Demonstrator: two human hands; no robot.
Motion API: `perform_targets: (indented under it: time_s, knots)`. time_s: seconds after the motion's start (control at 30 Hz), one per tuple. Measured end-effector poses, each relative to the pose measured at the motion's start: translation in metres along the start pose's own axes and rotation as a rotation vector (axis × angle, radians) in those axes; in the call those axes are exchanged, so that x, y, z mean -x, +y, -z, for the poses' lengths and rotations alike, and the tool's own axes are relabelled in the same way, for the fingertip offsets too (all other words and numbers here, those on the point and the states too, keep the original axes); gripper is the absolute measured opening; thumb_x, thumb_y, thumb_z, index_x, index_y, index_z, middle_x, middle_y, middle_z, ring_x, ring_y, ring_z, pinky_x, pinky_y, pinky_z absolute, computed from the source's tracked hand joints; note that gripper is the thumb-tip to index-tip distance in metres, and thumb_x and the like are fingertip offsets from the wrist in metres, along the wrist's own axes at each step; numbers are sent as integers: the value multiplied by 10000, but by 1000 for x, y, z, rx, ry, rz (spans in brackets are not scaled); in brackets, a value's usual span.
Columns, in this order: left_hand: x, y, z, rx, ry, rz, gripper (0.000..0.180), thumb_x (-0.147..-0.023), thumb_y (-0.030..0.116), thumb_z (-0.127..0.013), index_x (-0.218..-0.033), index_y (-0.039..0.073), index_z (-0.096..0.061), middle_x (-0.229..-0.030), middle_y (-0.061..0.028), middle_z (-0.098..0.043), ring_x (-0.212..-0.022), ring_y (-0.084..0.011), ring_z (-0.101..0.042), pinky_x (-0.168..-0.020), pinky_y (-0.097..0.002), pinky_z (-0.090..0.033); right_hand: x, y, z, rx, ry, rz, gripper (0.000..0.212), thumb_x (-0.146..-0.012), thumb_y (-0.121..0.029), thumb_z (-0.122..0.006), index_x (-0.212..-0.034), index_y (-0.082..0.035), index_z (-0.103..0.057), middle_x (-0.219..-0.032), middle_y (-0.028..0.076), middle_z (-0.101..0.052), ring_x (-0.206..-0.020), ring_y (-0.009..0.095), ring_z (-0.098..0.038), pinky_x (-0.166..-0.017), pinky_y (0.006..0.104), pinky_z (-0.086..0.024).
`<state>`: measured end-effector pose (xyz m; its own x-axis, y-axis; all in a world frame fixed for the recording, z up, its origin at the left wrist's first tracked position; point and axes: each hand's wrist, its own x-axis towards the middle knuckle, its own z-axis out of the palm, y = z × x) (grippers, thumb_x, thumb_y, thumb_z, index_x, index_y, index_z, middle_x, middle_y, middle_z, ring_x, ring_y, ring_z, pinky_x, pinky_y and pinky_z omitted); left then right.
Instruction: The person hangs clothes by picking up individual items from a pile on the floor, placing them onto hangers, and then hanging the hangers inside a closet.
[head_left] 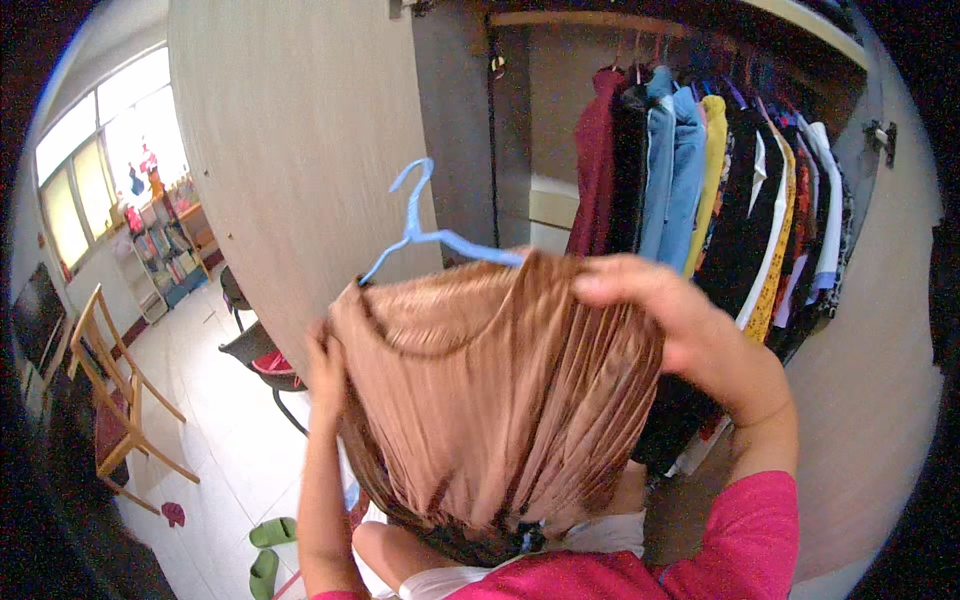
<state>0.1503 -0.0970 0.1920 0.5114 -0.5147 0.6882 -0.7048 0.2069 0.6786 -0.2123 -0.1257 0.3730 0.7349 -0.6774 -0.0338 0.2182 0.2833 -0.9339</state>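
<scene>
A brown pleated top (pixel 440 400) is held before the wardrobe (pixel 460 120), pinched at one shoulder by the right hand (pixel 645 305) and at the other by the left hand (pixel 325 370), apparently so the blue hanger (pixel 413 215) is kept inside its neckline. Beyond, hanging clothes (pixel 680 165) are partly blocked by the right arm; the left is bounded by a door (pixel 290 130).
</scene>
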Motion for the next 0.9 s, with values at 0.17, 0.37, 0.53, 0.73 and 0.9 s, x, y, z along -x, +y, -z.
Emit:
perform_targets:
  time_s: [0.17, 0.37, 0.53, 0.73, 0.9]
  knots:
    - [101, 13, -71, 494, -987, 425, 487, -890, 306, -407, -1273, 21, -306, -1286, -163, -369, -1173, -288, -372, -979, -365, -282, -11, -75, 55, -84, 166, 441, 214, -794, -120, -531, -959, 7, -581, -847, 128, -641, -728, 229, -634, -711, 364, -529]
    - [123, 27, -150, 1007, -1034, 929, 543, -881, 325, -428, -1312, 34, -274, -1342, -110, -309, -1224, -260, -306, -1013, -360, -233, -35, -121, 43, 210, 310, 743, 155, -792, -101, -522, -887, -7, -600, -796, 93, -640, -691, 195, -627, -669, 310, -519]
    - [83, 93, -207, 1272, -947, 862, 620, -864, 391, -448, -1338, 44, -252, -1378, -69, -273, -1260, -241, -257, -1030, -361, -203, -83, -153, 47, 290, 356, 890, 140, -789, -103, -520, -807, 20, -583, -741, 112, -619, -632, 205, -602, -594, 321, -490]
    - [16, 165, -275, 1293, -939, 667, 685, -857, 515, -397, -1327, 32, -272, -1364, -75, -297, -1266, -224, -233, -1018, -351, -196, -182, -196, 68, 717, 923, 852, 264, -808, -180, -493, -868, 66, -566, -826, 146, -597, -773, 250, -589, -642, 342, -448]
    - [34, 158, -347, 1037, -1120, 416, 636, -853, 483, -403, -1278, 12, -359, -1278, -121, -399, -1163, -244, -364, -966, -365, -266, -219, -230, 149, 2429, 902, 285, 367, -776, -236, -511, -1035, 16, -569, -1096, 176, -559, -1000, 338, -546, -841, 419, -448]
